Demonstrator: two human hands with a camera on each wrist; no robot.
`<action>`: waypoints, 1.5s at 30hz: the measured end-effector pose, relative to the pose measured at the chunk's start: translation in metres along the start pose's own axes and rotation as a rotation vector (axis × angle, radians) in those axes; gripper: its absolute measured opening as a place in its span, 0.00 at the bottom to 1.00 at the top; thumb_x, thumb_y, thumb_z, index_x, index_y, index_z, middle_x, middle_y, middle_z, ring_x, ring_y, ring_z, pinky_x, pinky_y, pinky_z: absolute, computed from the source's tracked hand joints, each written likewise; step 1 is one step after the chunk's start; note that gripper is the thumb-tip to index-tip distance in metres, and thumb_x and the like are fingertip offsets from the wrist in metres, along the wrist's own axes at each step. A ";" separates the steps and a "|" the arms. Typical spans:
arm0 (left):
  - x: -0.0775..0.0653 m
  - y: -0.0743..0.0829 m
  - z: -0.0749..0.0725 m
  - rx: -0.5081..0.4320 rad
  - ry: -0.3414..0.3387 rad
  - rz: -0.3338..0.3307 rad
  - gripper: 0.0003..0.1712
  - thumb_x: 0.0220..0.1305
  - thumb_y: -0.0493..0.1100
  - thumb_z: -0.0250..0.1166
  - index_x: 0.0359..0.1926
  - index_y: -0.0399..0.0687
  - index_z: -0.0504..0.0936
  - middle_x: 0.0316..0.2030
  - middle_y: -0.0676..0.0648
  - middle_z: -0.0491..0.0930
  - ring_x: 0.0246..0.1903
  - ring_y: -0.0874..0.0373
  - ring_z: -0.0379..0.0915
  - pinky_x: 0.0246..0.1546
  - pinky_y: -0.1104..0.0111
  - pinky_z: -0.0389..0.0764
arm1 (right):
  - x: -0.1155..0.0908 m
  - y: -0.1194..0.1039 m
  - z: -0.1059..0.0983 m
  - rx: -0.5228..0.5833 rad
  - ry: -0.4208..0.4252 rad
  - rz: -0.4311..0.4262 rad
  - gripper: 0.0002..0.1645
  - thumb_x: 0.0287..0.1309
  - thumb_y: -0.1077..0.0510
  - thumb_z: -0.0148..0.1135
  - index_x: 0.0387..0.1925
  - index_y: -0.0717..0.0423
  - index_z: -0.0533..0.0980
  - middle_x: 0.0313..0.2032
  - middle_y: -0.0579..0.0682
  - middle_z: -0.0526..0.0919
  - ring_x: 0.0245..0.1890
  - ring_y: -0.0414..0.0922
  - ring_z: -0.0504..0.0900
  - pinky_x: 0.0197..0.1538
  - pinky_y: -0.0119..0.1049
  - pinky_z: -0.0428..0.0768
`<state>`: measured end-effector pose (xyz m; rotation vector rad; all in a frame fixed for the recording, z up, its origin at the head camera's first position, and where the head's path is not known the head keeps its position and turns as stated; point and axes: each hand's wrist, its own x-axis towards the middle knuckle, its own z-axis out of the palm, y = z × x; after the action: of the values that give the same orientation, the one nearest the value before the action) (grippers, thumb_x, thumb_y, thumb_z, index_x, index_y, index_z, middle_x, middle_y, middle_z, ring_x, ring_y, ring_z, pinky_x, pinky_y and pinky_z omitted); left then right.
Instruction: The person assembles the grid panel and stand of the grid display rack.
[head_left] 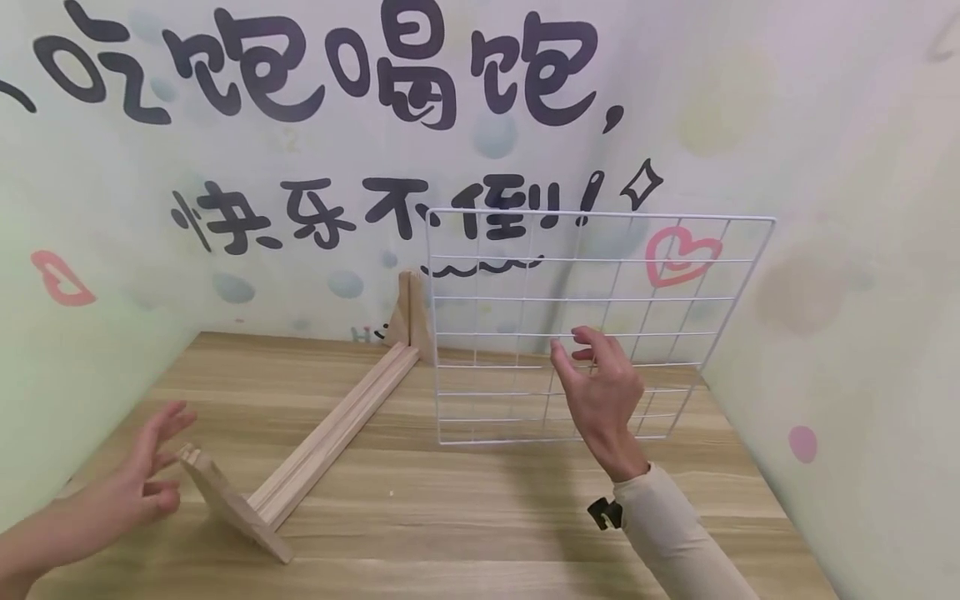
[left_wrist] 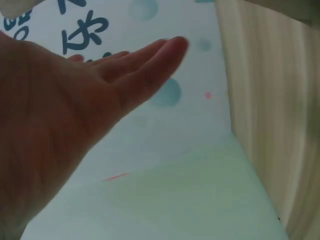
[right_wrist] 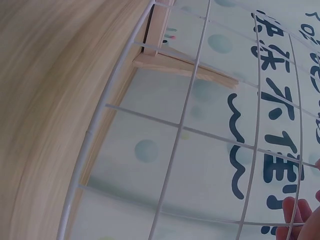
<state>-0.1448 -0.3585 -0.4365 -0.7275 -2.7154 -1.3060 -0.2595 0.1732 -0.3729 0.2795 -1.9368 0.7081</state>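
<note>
"When you go from the left, what is the left hand (head_left: pixel 131 487) doing?"

"Its fingers are loosely extended, gripping nothing, just beside the near end piece (head_left: pixel 234 507) of a wooden stand (head_left: pixel 341 431). I can't tell whether they touch it."

"How does the stand sit?"

"It rests on the counter (head_left: pixel 450 517). A long bar (head_left: pixel 330 442) joins the near piece to the far end piece (head_left: pixel 412 312), which is upright by the back wall (head_left: pixel 300 154)."

"And next along?"

"A white wire grid (head_left: pixel 555 298), held up nearly upright, its left edge appearing right beside that far piece in the head view. Whether its bottom edge meets the counter, I can't tell."

"What has hold of it?"

"The right hand (head_left: pixel 603 387): thumb and fingers curl in and pinch the wires near the middle. Below, a pale sleeve (head_left: pixel 675 533) covers the forearm, with a black item (head_left: pixel 604 513) at its cuff."
</note>
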 end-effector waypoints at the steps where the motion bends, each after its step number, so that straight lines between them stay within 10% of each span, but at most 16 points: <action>1: -0.004 0.001 0.002 0.029 -0.040 -0.041 0.50 0.76 0.50 0.52 0.76 0.56 0.21 0.74 0.31 0.37 0.63 0.34 0.66 0.36 0.66 0.84 | 0.000 0.000 0.000 0.001 0.003 -0.001 0.16 0.53 0.52 0.72 0.39 0.59 0.83 0.36 0.55 0.88 0.28 0.50 0.87 0.23 0.42 0.76; 3: -0.009 0.006 0.006 0.014 -0.113 -0.132 0.53 0.75 0.45 0.54 0.75 0.54 0.18 0.66 0.13 0.36 0.51 0.17 0.67 0.35 0.61 0.85 | 0.000 0.001 0.000 -0.002 0.005 -0.003 0.16 0.53 0.52 0.72 0.39 0.60 0.83 0.35 0.56 0.88 0.28 0.51 0.87 0.23 0.42 0.76; 7: -0.011 0.017 0.015 -0.067 -0.188 -0.281 0.54 0.71 0.38 0.60 0.71 0.41 0.21 0.61 0.07 0.40 0.52 0.25 0.73 0.39 0.64 0.86 | 0.000 0.002 0.001 -0.003 0.020 -0.002 0.15 0.53 0.53 0.73 0.38 0.59 0.83 0.34 0.55 0.88 0.27 0.50 0.87 0.23 0.41 0.75; 11: -0.008 0.029 0.024 -0.106 -0.214 -0.340 0.52 0.71 0.41 0.60 0.67 0.28 0.25 0.58 0.05 0.43 0.54 0.12 0.61 0.42 0.55 0.85 | 0.000 0.002 0.001 0.003 0.024 -0.003 0.14 0.52 0.54 0.73 0.37 0.59 0.83 0.34 0.55 0.88 0.27 0.50 0.87 0.23 0.41 0.75; 29: 0.003 0.051 0.058 0.128 0.013 -0.392 0.53 0.64 0.45 0.69 0.65 0.27 0.36 0.62 0.13 0.50 0.57 0.09 0.49 0.47 0.26 0.66 | -0.002 0.002 0.002 0.012 0.009 0.008 0.14 0.53 0.54 0.73 0.38 0.59 0.83 0.35 0.55 0.88 0.28 0.51 0.87 0.25 0.43 0.77; 38: 0.009 0.056 0.058 0.099 0.034 -0.527 0.48 0.67 0.53 0.66 0.63 0.27 0.42 0.63 0.12 0.52 0.59 0.13 0.53 0.50 0.30 0.70 | -0.002 0.003 0.002 0.013 0.019 -0.022 0.15 0.53 0.53 0.72 0.38 0.60 0.83 0.35 0.56 0.88 0.27 0.51 0.87 0.24 0.45 0.78; 45: 0.009 0.056 0.060 0.155 0.094 -0.490 0.47 0.65 0.52 0.67 0.63 0.26 0.47 0.58 0.14 0.62 0.56 0.19 0.66 0.49 0.39 0.77 | 0.000 0.001 0.000 0.019 0.020 -0.009 0.14 0.54 0.52 0.71 0.38 0.59 0.83 0.35 0.56 0.88 0.27 0.51 0.87 0.26 0.45 0.79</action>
<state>-0.1192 -0.2799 -0.4327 0.0209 -2.9789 -1.1342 -0.2604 0.1739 -0.3736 0.2916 -1.9099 0.7215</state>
